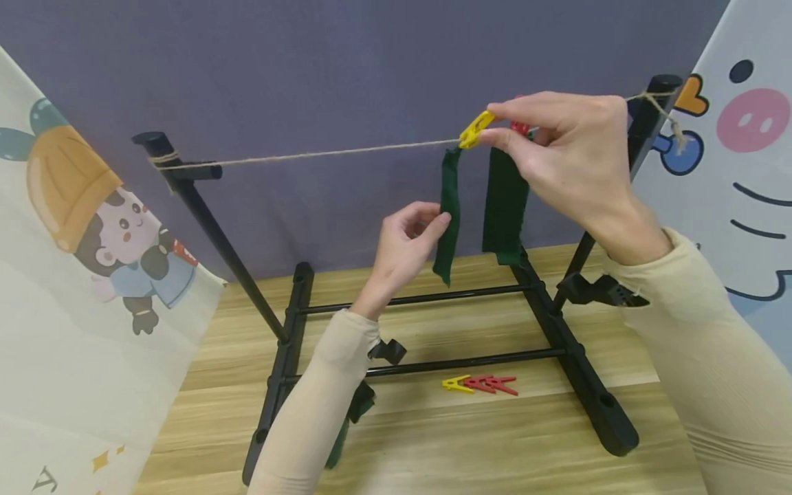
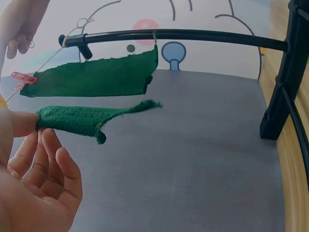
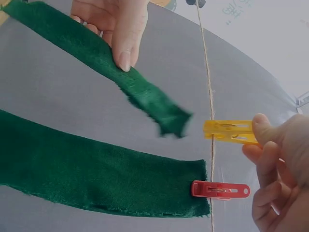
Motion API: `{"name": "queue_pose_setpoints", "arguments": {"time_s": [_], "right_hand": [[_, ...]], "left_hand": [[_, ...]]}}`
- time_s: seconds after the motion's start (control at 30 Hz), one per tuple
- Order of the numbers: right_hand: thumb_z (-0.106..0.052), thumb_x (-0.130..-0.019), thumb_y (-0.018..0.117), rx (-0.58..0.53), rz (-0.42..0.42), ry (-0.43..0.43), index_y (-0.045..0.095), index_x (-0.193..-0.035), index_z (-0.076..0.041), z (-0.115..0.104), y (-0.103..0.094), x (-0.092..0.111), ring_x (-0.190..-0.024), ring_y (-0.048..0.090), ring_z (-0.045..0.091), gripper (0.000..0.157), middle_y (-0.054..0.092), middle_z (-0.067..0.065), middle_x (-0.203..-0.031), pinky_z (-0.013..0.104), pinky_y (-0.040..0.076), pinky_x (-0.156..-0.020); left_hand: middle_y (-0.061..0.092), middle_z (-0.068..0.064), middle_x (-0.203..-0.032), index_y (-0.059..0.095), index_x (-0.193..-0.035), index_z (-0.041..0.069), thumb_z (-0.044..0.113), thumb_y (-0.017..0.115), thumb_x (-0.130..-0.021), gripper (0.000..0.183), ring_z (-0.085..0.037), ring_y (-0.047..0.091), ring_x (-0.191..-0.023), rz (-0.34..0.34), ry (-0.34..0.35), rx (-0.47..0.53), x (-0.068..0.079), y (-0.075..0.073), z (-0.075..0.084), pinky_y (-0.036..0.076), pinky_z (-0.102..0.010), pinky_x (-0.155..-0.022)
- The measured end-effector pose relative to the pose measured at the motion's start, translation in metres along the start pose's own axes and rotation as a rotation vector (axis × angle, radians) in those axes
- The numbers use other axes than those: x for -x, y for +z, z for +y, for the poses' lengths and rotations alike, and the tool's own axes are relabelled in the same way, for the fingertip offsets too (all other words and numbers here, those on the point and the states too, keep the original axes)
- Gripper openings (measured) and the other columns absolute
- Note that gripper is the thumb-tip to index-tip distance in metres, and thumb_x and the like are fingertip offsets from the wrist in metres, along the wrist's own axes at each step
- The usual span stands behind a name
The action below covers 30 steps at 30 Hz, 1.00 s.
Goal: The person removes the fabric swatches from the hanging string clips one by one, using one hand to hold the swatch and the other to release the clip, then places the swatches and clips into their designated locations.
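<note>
A strip of dark green cloth hangs from my left hand, pinched between thumb and fingers partway down its length. Its upper end is just short of the twine in the right wrist view. My right hand pinches the handles of a yellow clothespin, whose nose sits at the twine. Beside it, a second green cloth hangs on the line under a red clothespin. In the left wrist view, the pinched cloth has a curled edge.
The twine runs between two black posts of a rack standing on a wood-grain surface. One yellow and two red clothespins lie by the rack's front bar. More green cloth lies partly hidden behind my left forearm.
</note>
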State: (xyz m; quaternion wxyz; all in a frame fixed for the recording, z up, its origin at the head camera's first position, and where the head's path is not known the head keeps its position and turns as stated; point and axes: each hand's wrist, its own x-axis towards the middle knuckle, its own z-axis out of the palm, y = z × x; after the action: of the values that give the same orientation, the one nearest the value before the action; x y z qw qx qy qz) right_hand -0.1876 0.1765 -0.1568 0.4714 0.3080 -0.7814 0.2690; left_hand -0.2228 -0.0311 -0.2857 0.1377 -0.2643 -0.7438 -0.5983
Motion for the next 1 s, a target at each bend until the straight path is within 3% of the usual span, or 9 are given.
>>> {"name": "queue_pose_setpoints", "arguments": {"time_s": [0.3, 0.63, 1.0], "right_hand": [[-0.017, -0.090, 0.079, -0.015, 0.049, -0.090, 0.078, -0.108, 0.000, 0.003, -0.001, -0.001, -0.050, 0.037, -0.012, 0.025, 0.078, 0.017, -0.101, 0.007, 0.031, -0.050], [-0.017, -0.090, 0.080, -0.001, 0.029, -0.077, 0.079, -0.108, -0.001, 0.002, 0.002, 0.003, -0.045, 0.033, -0.007, 0.024, 0.079, 0.015, -0.097, 0.011, 0.024, -0.045], [-0.018, -0.090, 0.079, 0.007, 0.009, -0.087, 0.078, -0.110, -0.001, 0.003, 0.004, 0.007, -0.046, 0.034, -0.007, 0.026, 0.079, 0.017, -0.100, 0.010, 0.027, -0.047]], "left_hand": [[0.071, -0.008, -0.100, 0.072, -0.115, 0.009, 0.026, 0.066, -0.101, 0.023, -0.027, 0.066, -0.081, 0.004, -0.035, 0.007, 0.003, -0.007, -0.006, 0.047, -0.028, -0.069], [0.072, -0.008, -0.099, 0.072, -0.115, 0.008, 0.025, 0.066, -0.100, 0.023, -0.017, 0.063, -0.075, -0.003, -0.067, -0.030, 0.009, -0.014, -0.013, 0.047, -0.027, -0.066], [0.072, -0.009, -0.099, 0.072, -0.114, 0.008, 0.024, 0.066, -0.100, 0.022, -0.017, 0.062, -0.074, 0.007, -0.071, -0.039, 0.011, -0.020, -0.016, 0.048, -0.029, -0.067]]}}
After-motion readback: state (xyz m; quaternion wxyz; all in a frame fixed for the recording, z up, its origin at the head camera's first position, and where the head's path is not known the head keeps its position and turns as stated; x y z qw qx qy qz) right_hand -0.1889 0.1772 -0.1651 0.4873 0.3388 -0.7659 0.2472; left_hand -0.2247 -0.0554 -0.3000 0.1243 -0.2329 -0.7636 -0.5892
